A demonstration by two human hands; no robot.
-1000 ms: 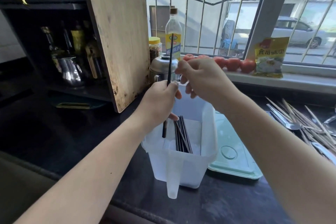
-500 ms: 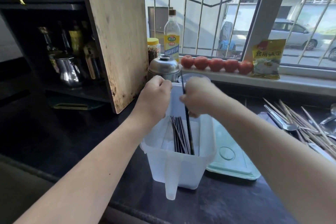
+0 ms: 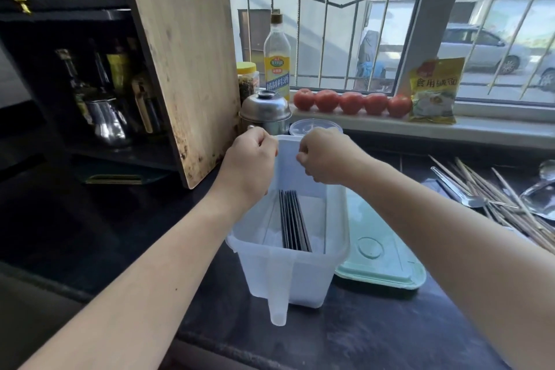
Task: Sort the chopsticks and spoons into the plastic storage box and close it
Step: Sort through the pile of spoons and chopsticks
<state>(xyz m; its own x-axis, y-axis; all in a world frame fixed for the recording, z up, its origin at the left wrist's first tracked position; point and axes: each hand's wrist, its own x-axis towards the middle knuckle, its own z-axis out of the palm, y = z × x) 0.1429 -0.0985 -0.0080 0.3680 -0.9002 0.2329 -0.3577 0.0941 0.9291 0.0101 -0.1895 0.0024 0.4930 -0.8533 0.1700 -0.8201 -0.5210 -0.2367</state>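
Since a second ago that last black chopstick joined the dark chopsticks (image 3: 293,221) inside the storage box (image 3: 336,219). Both grips, left hand (image 3: 250,165) and right hand (image 3: 322,156), look curled and empty, I think. Next, grab the wooden chopsticks (image 3: 492,198) off the worktop (image 3: 375,330), tips aligned.

Chopsticks (image 3: 293,221) in box (image 3: 303,276); lid (image 3: 381,252) right.
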